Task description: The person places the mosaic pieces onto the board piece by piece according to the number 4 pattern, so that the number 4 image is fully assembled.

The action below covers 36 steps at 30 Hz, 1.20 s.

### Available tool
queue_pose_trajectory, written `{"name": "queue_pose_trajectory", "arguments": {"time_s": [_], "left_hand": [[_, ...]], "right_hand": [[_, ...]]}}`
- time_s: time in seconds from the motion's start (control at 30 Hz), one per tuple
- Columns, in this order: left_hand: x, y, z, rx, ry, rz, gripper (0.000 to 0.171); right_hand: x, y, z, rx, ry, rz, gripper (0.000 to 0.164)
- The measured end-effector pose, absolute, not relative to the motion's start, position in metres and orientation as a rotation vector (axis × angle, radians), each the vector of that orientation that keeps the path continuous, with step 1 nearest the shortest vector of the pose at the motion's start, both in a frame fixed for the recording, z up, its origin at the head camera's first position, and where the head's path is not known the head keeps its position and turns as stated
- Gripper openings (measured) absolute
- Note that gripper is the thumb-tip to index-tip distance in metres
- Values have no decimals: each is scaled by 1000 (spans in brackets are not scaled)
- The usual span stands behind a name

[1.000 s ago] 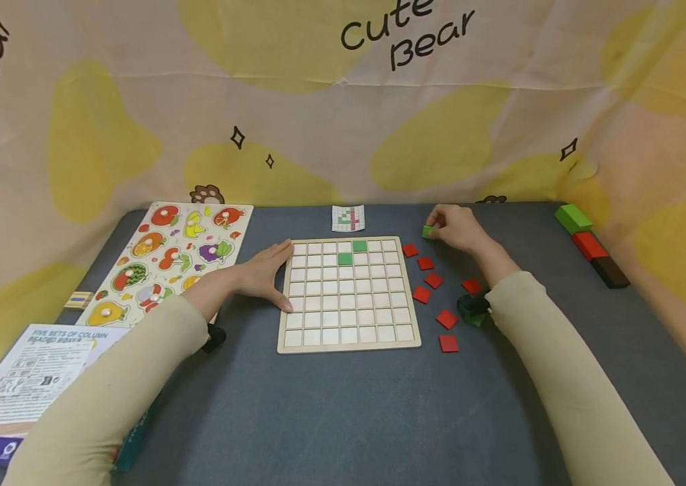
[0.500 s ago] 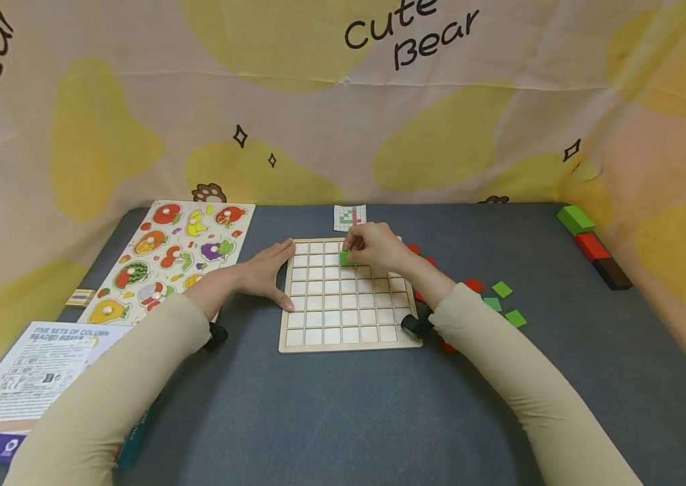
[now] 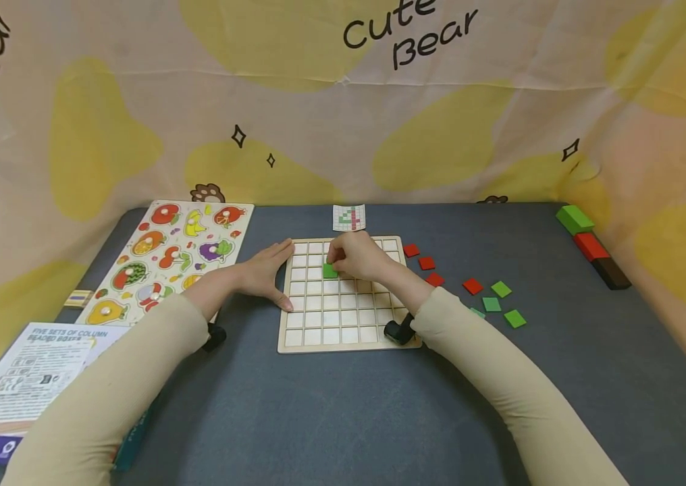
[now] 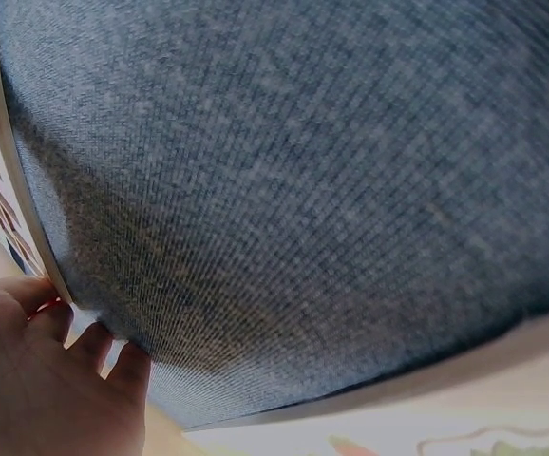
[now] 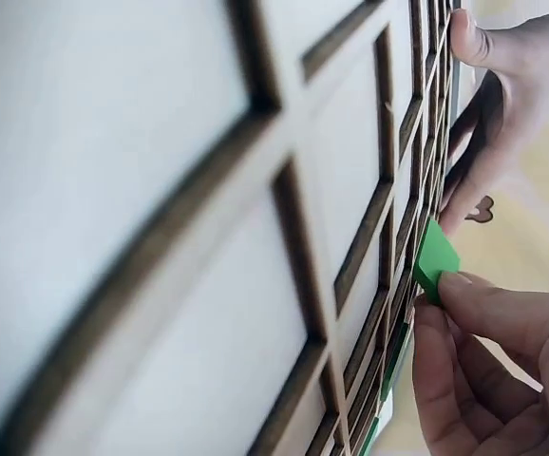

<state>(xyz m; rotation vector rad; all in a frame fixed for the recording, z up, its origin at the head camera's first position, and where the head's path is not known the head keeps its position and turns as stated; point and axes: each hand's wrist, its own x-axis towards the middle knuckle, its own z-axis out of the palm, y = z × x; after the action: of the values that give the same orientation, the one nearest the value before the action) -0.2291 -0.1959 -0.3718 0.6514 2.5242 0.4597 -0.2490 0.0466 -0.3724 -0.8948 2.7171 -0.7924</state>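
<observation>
My right hand [image 3: 360,258] pinches a green square tile [image 3: 330,271] between thumb and fingers, over the upper part of the white grid board [image 3: 314,336]. In the right wrist view the tile [image 5: 436,258] is tilted, one edge right at the grid lines. Green tiles lying in the board show past it there; in the head view my hand covers them. My left hand [image 3: 260,272] spreads along the board's left edge, thumb low and fingertips near the top corner. The left wrist view has those fingers [image 4: 61,332] at the wooden rim.
Right of the board lie several loose red tiles [image 3: 472,286] and green tiles [image 3: 515,318]. A small pattern card [image 3: 349,218] lies behind it. Fruit puzzle board [image 3: 167,256] and printed box [image 3: 39,385] are at left; green, red and black blocks [image 3: 592,246] line the right edge.
My right hand has carried the green tile left from beyond the board's right side, past the second row, to a cell lower and further left. The left hand has stayed at the edge.
</observation>
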Motion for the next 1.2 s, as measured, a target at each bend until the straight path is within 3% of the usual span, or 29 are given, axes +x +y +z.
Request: {"name": "queue_pose_trajectory", "arguments": {"time_s": [0.57,0.93,1.2], "left_hand": [[-229,-196,-372,666,2526,467,127],[-228,-197,-371,641,2521,482,127],[-227,-195,-371,660,2522,493,127]], "right_hand": [[-248,72,-358,-870,2672,-737,25],[-255,180,-356,-748,2663,-819,14],[-229,255,-357,-661,2611,-774,15]]}}
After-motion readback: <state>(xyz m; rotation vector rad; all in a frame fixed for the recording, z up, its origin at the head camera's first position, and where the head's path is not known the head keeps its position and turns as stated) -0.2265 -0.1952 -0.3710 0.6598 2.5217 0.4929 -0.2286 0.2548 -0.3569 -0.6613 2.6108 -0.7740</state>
